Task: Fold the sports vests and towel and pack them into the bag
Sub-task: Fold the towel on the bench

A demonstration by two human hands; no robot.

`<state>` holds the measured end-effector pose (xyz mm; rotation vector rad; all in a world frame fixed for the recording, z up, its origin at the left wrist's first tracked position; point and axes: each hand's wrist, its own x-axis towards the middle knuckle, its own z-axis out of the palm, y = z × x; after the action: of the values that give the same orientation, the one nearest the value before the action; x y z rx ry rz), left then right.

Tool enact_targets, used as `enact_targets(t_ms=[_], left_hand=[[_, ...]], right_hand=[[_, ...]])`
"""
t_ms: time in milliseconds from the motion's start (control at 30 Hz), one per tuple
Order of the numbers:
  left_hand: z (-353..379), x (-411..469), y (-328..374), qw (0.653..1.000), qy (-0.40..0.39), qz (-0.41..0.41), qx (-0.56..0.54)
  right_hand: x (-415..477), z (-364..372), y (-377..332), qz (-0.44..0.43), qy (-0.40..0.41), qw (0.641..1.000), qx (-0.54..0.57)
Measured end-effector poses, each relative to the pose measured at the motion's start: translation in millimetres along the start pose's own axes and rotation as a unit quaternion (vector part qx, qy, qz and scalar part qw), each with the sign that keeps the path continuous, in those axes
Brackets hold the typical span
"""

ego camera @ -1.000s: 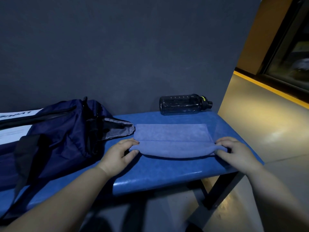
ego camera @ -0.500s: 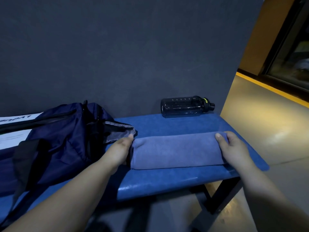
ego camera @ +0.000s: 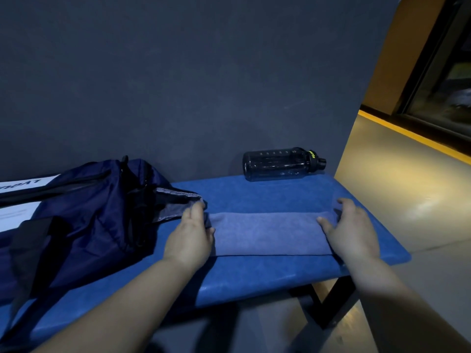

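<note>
Purple terry, the folded towel (ego camera: 267, 233) lay on the bench (ego camera: 254, 278) between both hands. The left hand (ego camera: 190, 234) pressed one end with straight fingers (ego camera: 197, 211), the right hand (ego camera: 353, 231) lay spread on the other, apparently clasping nothing. The bag (ego camera: 84, 212) gaped just outside the left hand.

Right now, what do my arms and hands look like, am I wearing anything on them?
Bare. The left hand and right hand wear no gloves, and no ring, watch or wristband shows. The left forearm and right forearm have no sleeves as far as the picture reaches. Dim light could hide small marks.
</note>
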<state>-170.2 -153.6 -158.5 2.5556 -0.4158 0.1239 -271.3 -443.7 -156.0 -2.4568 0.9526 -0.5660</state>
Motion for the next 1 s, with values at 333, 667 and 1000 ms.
enact_targets(t_ms=[333, 667, 1000], left_hand=[[32.2, -2.2, 55.6, 0.977, -0.119, 0.170, 0.053], [33.2, -4.3, 41.5, 0.962, -0.170, 0.113, 0.180], [22.0, -5.6, 36.6, 0.956, -0.193, 0.044, 0.217]], right_hand=[[-45.9, 33.5, -58.5, -0.263, -0.202, 0.937, -0.112], [-30.9, 24.8, -28.6, -0.189, -0.214, 0.937, -0.200], [-18.5, 7.3, -2.3, -0.079, -0.203, 0.962, -0.165]])
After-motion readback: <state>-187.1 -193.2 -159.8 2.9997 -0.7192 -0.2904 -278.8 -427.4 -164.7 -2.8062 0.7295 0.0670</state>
